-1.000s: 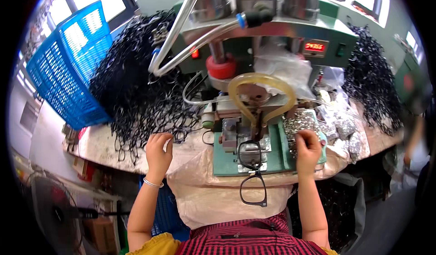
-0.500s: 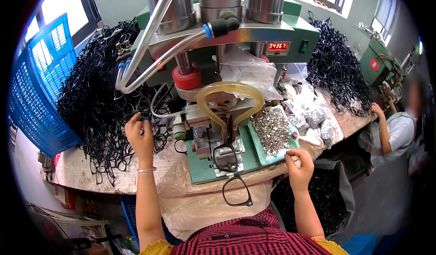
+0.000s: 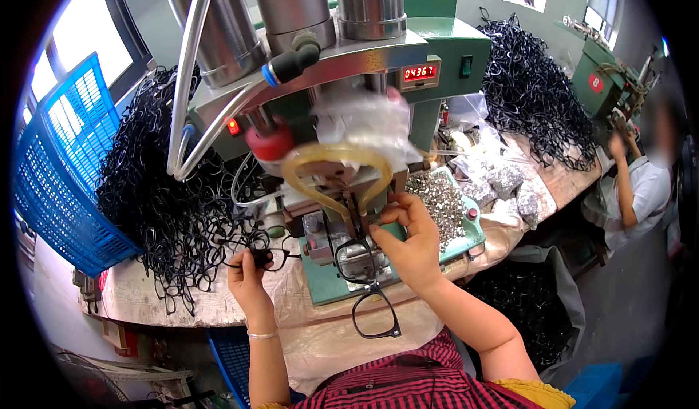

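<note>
My left hand pinches a black eyeglass frame at the edge of the pile on the left. Bent over the press fixture, my right hand has its thumb and fingers drawn together; what they hold, if anything, is too small to make out. Another black eyeglass frame sits in the fixture, one rim over the metal block and the other hanging past the front edge. A yellowish hose loop arches above it. Beside my right hand lies a green tray of small metal bits.
A green press with steel cylinders and a red collar towers ahead. Black frames are heaped left and right. A blue basket leans at left; a grey sack stands low right. A co-worker is at far right.
My right hand has moved left from the tray's edge to the fixture. My left hand has come down and taken hold of an eyeglass frame. The whole view has shifted and tilted.
</note>
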Available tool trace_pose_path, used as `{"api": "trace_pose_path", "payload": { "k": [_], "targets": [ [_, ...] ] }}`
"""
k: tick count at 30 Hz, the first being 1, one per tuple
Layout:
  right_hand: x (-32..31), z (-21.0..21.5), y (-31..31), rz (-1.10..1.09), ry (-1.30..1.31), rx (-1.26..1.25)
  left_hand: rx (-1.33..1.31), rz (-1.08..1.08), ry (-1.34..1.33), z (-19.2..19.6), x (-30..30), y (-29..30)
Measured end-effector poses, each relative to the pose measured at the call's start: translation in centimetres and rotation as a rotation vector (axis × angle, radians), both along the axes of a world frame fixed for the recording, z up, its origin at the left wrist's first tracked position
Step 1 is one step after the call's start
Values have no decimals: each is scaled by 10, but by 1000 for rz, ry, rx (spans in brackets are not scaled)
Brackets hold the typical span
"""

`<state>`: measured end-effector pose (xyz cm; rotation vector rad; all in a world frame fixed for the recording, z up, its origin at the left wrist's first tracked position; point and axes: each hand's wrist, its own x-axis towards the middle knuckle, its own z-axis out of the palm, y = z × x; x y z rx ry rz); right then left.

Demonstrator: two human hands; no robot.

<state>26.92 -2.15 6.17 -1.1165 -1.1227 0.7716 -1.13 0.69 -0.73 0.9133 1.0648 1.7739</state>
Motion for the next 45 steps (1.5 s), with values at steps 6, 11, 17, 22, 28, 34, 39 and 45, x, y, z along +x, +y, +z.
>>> {"api": "trace_pose_path", "payload": {
  "k": [6,11,17,22,28,34,39,45],
  "targets": [
    [-10,12,-2,70,140,25,648,-161,440,136,63,-15],
    [-6,26,-23,120,58,-21,636,-152,365,141,80,-19],
    [91,-48,-13,-416,-1013,-84,890,-342,1041,103,88,-44],
    [111,-62,-6,-457,-840,29,965,-373,1175,93,98,-35],
    [124,-68,4,-537,-722,148,936,-394,1142,93,97,-36],
    [131,-75,28,-477,-996,-8,905,-332,1125,88,103,-43],
    [86,-68,8,-475,-756,24,592,-125,1163,51,70,-111],
    [111,-106,1,-458,219,64,127,474,946,38,-25,-72]
  ]
}}
